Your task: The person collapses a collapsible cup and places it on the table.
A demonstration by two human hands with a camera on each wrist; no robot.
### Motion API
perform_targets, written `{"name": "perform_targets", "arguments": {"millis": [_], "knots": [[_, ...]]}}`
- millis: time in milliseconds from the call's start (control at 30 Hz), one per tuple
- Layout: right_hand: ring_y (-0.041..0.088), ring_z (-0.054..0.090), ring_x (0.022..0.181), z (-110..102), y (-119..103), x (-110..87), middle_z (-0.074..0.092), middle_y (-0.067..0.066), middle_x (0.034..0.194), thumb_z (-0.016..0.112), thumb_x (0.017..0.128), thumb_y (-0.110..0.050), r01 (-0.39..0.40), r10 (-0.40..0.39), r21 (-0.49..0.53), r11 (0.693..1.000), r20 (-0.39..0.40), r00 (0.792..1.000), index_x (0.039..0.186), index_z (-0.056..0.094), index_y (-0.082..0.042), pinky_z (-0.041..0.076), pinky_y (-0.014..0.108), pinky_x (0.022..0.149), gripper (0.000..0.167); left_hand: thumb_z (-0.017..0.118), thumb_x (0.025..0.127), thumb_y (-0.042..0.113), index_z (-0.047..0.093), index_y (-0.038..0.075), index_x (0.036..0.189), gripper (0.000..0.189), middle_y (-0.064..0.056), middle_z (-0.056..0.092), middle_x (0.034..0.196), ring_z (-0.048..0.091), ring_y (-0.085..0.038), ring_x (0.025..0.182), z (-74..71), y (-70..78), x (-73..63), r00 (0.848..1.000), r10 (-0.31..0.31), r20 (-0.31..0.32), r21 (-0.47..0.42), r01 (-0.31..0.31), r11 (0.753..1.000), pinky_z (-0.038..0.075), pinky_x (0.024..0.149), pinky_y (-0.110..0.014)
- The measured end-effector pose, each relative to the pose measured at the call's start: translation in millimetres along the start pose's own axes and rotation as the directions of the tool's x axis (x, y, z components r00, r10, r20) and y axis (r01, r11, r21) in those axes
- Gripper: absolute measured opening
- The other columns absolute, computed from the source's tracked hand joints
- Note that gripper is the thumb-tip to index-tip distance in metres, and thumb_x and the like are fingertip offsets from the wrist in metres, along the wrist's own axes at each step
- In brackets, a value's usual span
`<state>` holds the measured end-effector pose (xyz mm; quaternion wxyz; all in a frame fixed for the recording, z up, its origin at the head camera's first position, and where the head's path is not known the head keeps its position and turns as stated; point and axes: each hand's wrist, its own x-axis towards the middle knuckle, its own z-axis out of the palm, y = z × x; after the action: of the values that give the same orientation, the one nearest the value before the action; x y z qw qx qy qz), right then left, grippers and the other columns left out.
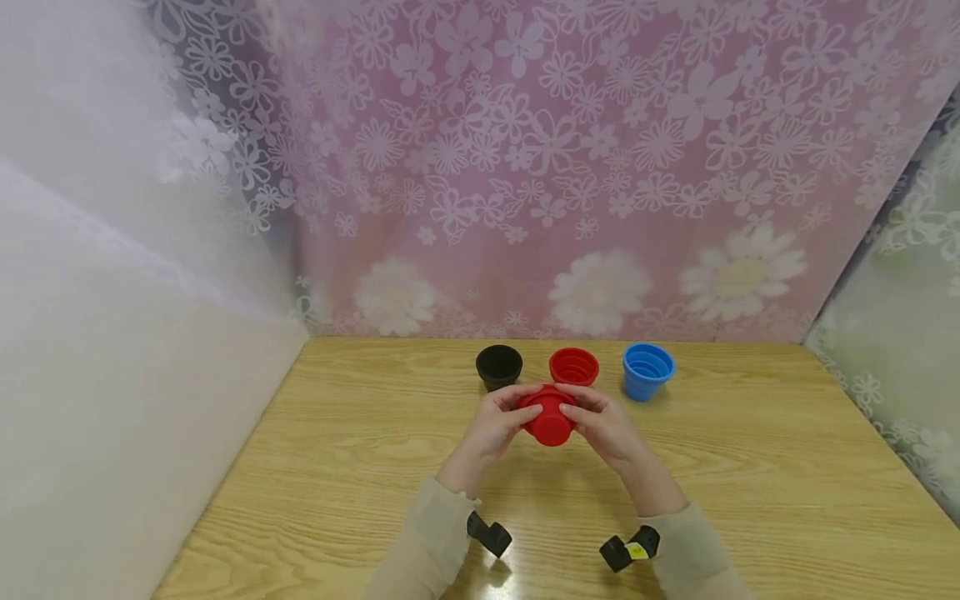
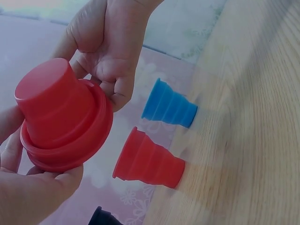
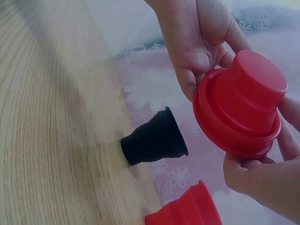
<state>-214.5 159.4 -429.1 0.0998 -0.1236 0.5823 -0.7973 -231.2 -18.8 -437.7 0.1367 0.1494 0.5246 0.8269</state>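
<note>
A partly collapsed red folding cup point(image 1: 552, 428) is held above the table between my two hands, its base tilted up toward me. My left hand point(image 1: 492, 423) grips it from the left, thumb on the cup's side and fingers curled at the rim. On the opposite side, my right hand point(image 1: 609, 427) holds it in the same way. The left wrist view shows the held cup's folded rim rings point(image 2: 70, 150); its inside is hidden. Behind the hands stand a black folding cup point(image 1: 499, 365), another red folding cup point(image 1: 574, 365) and a blue folding cup point(image 1: 648, 372), all upright and extended.
The cups stand in a row near the far edge of the wooden table point(image 1: 337, 467). A pink flowered curtain point(image 1: 465, 183) hangs behind it, with pale sheets point(image 1: 135, 333) to the left and right. Each sleeve carries a black wrist camera point(image 1: 487, 533).
</note>
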Motion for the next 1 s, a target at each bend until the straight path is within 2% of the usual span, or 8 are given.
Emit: {"name": "perform_targets", "arguments": {"millis": [200,333,500,700,833,1000], "knots": [[0.016,0.051,0.098,0.9,-0.1,-0.2,0.057,-0.002,0.106,0.056,0.084,0.000,-0.019,0.017,-0.040,0.999,-0.033,0.999,0.110,0.064,-0.011,0.045,0.025,0.082,0.029,0.052,0.082,-0.013,0.048,-0.014,0.116,0.035,-0.001,0.061,0.094,0.058,-0.014,0.083,-1.1,0.8,1.2,0.999,-0.031,-0.023,0.021,0.031,0.999,0.049,0.074,-0.025],[0.016,0.052,0.096,3.0,-0.1,0.5,0.058,-0.002,0.105,0.057,0.084,0.000,-0.026,0.021,-0.084,0.996,-0.058,0.998,0.112,0.061,-0.006,0.045,0.025,0.081,0.030,0.053,0.081,-0.014,0.047,-0.016,0.115,0.036,-0.002,0.062,0.094,0.059,-0.012,0.078,-2.3,1.0,2.0,0.999,-0.014,-0.029,0.061,0.016,0.998,0.049,0.070,-0.023],[0.018,0.052,0.095,5.5,0.1,1.7,0.056,0.002,0.107,0.058,0.083,0.000,-0.035,0.020,-0.149,0.988,-0.102,0.995,0.118,0.050,0.007,0.046,0.025,0.079,0.037,0.054,0.080,-0.013,0.048,-0.017,0.114,0.034,-0.006,0.061,0.099,0.059,-0.012,0.077,-3.5,0.9,2.7,0.999,-0.005,-0.043,0.092,0.009,0.996,0.049,0.067,-0.022],[0.018,0.051,0.094,7.3,0.7,1.9,0.050,0.009,0.110,0.056,0.082,0.005,-0.020,0.000,-0.160,0.987,-0.124,0.992,0.118,0.046,0.013,0.047,0.024,0.076,0.038,0.053,0.080,-0.014,0.049,-0.017,0.113,0.034,-0.009,0.061,0.100,0.058,-0.011,0.077,-1.8,2.9,2.5,0.999,-0.004,-0.042,0.118,0.009,0.993,0.050,0.070,-0.024],[0.016,0.054,0.091,6.4,1.5,2.0,0.052,0.009,0.110,0.054,0.083,0.006,-0.013,-0.014,-0.198,0.980,-0.134,0.991,0.119,0.046,0.013,0.048,0.024,0.076,0.037,0.055,0.080,-0.012,0.052,-0.016,0.111,0.031,-0.013,0.060,0.101,0.058,-0.012,0.079,4.2,11.7,-3.6,0.999,0.024,-0.041,0.204,-0.015,0.979,0.049,0.074,-0.028],[0.012,0.056,0.090,5.5,3.3,2.2,0.054,0.014,0.112,0.056,0.084,0.002,-0.001,-0.042,-0.288,0.958,-0.143,0.989,0.119,0.048,0.011,0.048,0.025,0.076,0.037,0.056,0.082,-0.008,0.056,-0.011,0.110,0.028,-0.017,0.059,0.101,0.057,-0.011,0.078,7.8,17.7,-9.1,0.997,0.067,-0.039,0.323,-0.051,0.945,0.050,0.073,-0.027]]}}
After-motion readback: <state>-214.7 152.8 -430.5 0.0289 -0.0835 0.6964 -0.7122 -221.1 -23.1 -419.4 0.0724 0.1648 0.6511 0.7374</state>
